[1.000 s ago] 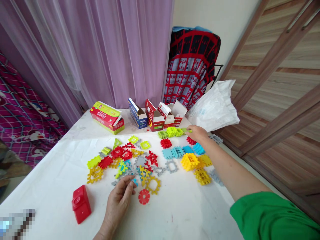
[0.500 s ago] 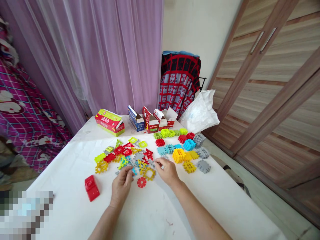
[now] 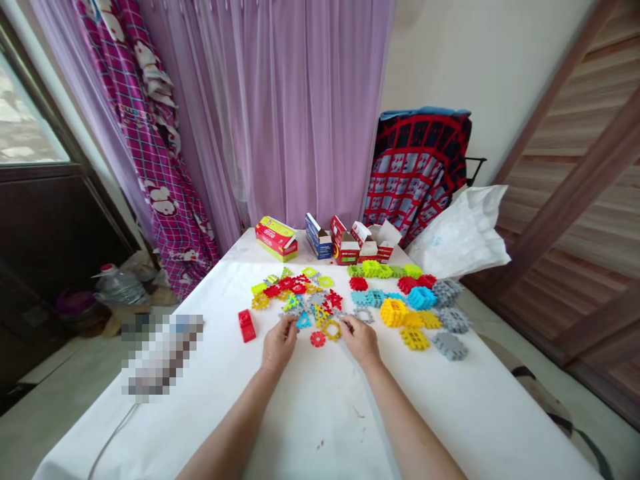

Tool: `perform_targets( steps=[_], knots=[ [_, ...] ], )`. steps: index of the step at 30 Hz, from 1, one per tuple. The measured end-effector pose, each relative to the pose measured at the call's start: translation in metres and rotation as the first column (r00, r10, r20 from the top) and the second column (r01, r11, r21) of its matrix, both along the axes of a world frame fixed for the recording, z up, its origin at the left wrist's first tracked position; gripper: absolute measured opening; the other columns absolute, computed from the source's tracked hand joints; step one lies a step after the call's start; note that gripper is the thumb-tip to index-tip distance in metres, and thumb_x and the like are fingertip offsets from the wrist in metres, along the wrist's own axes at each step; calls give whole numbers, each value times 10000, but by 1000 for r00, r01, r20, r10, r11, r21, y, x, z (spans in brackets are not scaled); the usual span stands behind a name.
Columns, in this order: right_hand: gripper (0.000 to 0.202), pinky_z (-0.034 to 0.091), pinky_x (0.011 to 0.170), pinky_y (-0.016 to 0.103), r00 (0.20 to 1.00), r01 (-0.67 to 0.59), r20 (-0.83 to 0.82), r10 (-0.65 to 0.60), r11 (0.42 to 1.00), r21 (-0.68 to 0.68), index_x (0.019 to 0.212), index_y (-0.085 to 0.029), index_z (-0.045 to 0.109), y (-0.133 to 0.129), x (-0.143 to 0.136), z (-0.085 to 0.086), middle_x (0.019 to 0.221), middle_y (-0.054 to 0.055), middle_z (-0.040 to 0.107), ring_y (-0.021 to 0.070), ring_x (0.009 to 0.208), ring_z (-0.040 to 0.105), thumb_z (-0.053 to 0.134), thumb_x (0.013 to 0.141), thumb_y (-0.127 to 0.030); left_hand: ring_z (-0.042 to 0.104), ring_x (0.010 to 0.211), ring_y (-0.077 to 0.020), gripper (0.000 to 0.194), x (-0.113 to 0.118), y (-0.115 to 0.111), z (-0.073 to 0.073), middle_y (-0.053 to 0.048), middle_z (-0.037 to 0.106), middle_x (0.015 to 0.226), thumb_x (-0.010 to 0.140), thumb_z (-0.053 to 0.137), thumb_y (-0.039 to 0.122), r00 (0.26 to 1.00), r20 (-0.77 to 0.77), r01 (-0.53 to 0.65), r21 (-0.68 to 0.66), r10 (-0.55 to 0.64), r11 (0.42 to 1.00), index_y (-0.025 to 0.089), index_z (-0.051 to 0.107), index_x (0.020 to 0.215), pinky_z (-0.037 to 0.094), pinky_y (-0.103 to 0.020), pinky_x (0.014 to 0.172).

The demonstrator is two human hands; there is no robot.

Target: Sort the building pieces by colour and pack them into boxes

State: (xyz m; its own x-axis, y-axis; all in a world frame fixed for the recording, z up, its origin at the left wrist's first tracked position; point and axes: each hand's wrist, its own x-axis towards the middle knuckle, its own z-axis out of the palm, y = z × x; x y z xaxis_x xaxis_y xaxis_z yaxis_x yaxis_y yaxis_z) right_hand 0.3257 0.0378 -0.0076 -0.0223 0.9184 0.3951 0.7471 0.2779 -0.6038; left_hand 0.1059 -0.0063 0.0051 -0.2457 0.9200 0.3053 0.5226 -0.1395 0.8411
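Note:
My left hand rests at the near edge of a loose heap of plastic building pieces, its fingers curled together. Beside its fingertips lies a blue triangular piece. Across from it, my right hand has thumb and fingers pinched, close to a yellow ring-shaped piece. What either hand holds, if anything, is too small or hidden to make out. Between the hands lie a red round piece and a yellow triangular piece. A grey ring-shaped piece lies just beyond my right hand.
Pieces grouped by colour lie to the right, including yellow blocks, blue blocks and grey pieces. Small cardboard boxes line the back, beside a white bag. A red plastic block sits left on the white-covered table.
The view has swung left, so the table's contents appear farther right. Both hands stay at the near side of the heap, with the fingers of each still drawn together.

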Motion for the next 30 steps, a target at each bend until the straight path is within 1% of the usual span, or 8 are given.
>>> perform_targets(
  steps=[10, 13, 17, 19, 21, 25, 28, 30],
  knots=[
    [285, 484, 595, 275, 999, -31, -9, 31, 999, 4, 817, -263, 703, -1, 5, -4, 711, 15, 730, 194, 650, 675, 472, 820, -430, 665, 675, -131, 215, 2, -4, -3, 8, 708, 749, 863, 464, 283, 994, -112, -11, -55, 5, 998, 231, 644, 971, 530, -249, 675],
    [285, 488, 595, 274, 999, -43, -26, 43, 999, -2, 816, -258, 703, -1, 5, -4, 706, 21, 729, 194, 642, 676, 476, 816, -430, 673, 880, -162, 246, -2, 1, 2, -43, 711, 960, 867, 472, 280, 986, -163, -42, -25, 37, 999, 226, 639, 1039, 534, -291, 809],
    [278, 484, 574, 267, 998, -36, -44, 35, 999, -11, 801, -255, 703, -1, 4, -1, 687, 22, 726, 191, 613, 672, 484, 803, -427, 435, 1322, -245, 396, -20, 30, 24, -131, 495, 1402, 884, 456, 286, 955, -246, -174, -8, 167, 985, 191, 555, 1255, 365, -427, 1086],
    [273, 484, 567, 261, 998, -33, -53, 33, 999, -2, 790, -254, 701, -2, 4, 0, 683, 20, 725, 186, 603, 670, 485, 801, -422, 309, 1406, -276, 497, -32, 52, 36, -153, 351, 1515, 903, 432, 360, 880, -383, -358, -144, 281, 923, 180, 464, 1365, 299, -486, 1120],
    [270, 488, 569, 253, 997, -39, -65, 40, 999, 12, 784, -252, 699, -3, 3, 0, 686, 19, 726, 181, 607, 672, 487, 808, -417, 208, 1440, -351, 573, -44, 75, 44, -187, 251, 1557, 904, 406, 442, 860, -415, -411, -214, 299, 886, 165, 421, 1405, 229, -609, 1108],
    [267, 506, 587, 253, 991, -58, -116, 60, 998, 24, 799, -252, 704, -3, 3, -2, 719, 21, 738, 176, 611, 675, 493, 823, -414, 209, 1432, -394, 602, -55, 104, 46, -151, 285, 1555, 870, 409, 565, 864, -462, -384, -352, 199, 853, 259, 456, 1387, 164, -730, 1049],
    [293, 516, 600, 259, 981, -24, -192, 31, 999, 40, 817, -234, 708, 3, 2, -1, 743, 42, 745, 180, 615, 679, 489, 831, -428, 227, 1430, -371, 590, -49, 101, 41, -106, 324, 1546, 837, 454, 604, 847, -528, -311, -399, 62, 863, 316, 500, 1351, 112, -710, 1075],
    [313, 519, 604, 265, 976, 6, -220, 5, 999, 49, 828, -219, 710, 10, -1, 1, 751, 58, 747, 189, 625, 684, 489, 831, -440, 207, 1438, -366, 613, -41, 88, 36, -112, 281, 1564, 861, 411, 601, 785, -618, -266, -401, -44, 877, 313, 440, 1402, 127, -696, 1081]
  ],
)
